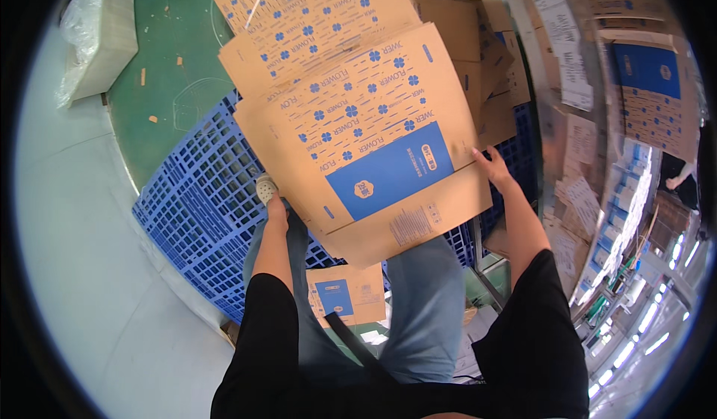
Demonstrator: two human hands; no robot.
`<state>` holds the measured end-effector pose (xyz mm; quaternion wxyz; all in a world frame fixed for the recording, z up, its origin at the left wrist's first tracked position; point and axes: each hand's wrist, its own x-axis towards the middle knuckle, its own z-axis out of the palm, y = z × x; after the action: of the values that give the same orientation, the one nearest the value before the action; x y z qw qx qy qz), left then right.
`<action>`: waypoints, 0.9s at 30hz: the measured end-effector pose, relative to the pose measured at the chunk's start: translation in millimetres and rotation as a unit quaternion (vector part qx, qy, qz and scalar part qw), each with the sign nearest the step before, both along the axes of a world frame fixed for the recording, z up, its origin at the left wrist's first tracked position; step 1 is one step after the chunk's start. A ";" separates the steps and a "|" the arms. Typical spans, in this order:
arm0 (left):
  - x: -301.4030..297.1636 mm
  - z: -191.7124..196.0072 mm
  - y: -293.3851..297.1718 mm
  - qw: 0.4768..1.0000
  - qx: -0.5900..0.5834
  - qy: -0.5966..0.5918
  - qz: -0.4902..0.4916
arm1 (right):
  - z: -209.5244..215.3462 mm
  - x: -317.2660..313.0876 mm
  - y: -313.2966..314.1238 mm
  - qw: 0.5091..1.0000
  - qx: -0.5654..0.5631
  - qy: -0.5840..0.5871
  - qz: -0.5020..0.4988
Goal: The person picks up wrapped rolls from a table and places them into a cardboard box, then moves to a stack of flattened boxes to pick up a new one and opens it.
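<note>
In front of me lies a large flattened cardboard box (pixel 373 143), brown with blue flower prints and a solid blue panel, its near flap reaching over my knees. My right hand (pixel 493 169) is closed on its right edge, the thumb on the upper face. Beside the left edge is my left hand (pixel 277 211); its fingers are mostly hidden there, next to a light clog (pixel 265 189). Just beyond, another flattened box (pixel 314 16) of the same print lies partly under the first one.
Blue plastic pallets (pixel 202 195) stand below the boxes on a green floor (pixel 179 53). More brown cardboard (pixel 448 27) is piled at the far right. A smaller printed cardboard piece (pixel 366 292) lies between my legs. A white bin (pixel 108 38) with clear plastic stands far left. Another person's hand (pixel 680 177) shows at right.
</note>
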<state>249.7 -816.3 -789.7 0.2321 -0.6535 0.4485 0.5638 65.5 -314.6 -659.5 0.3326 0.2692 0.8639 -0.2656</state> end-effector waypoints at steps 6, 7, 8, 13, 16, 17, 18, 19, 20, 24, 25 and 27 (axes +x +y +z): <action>14.0 -50.8 6.4 0.993 -0.082 0.047 0.076 | -69.7 -42.7 -26.3 0.985 -0.121 -0.086 -0.088; 3.0 -37.0 24.5 0.991 -0.082 0.069 0.081 | -68.2 -38.1 -17.0 0.989 -0.109 -0.049 -0.092; -4.1 -20.9 37.8 0.974 -0.090 0.153 0.139 | -66.1 -35.4 -14.3 0.990 -0.104 -0.009 -0.092; -67.3 46.6 17.5 0.942 -0.080 0.288 0.155 | -21.3 -96.6 -23.2 0.987 -0.137 0.035 -0.081; -121.6 27.1 -25.2 0.977 -0.141 0.146 0.059 | -9.7 -150.5 -62.8 0.985 -0.157 0.015 -0.070; -133.8 13.8 -34.0 0.983 -0.168 0.071 0.019 | -24.2 -158.8 -65.6 0.990 -0.141 -0.001 -0.028; -142.6 0.2 -31.6 0.984 -0.133 0.117 -0.006 | -43.8 -164.5 -59.7 0.989 -0.149 0.014 0.018; -143.3 -9.8 -27.5 0.982 -0.099 0.157 -0.031 | -55.6 -165.2 -57.9 0.985 -0.158 0.023 0.064; -142.9 -18.4 -27.1 0.977 -0.066 0.194 -0.056 | -65.7 -165.1 -54.7 0.990 -0.130 0.034 0.045; -144.5 -18.4 -45.7 0.956 0.080 0.258 0.115 | -98.4 -163.3 -40.8 0.976 -0.170 0.082 -0.110; -150.4 -20.5 -39.6 0.956 0.046 0.273 0.096 | -107.0 -170.0 -29.8 0.971 -0.174 0.091 -0.135; -162.7 -28.0 -20.4 0.951 -0.015 0.303 0.053 | -129.1 -180.1 -1.5 0.973 -0.133 0.101 -0.159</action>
<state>87.1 -836.7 -817.7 0.0447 -0.4784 0.4708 0.7399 -114.5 -316.2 -788.6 0.2298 0.3283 0.7960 -0.4537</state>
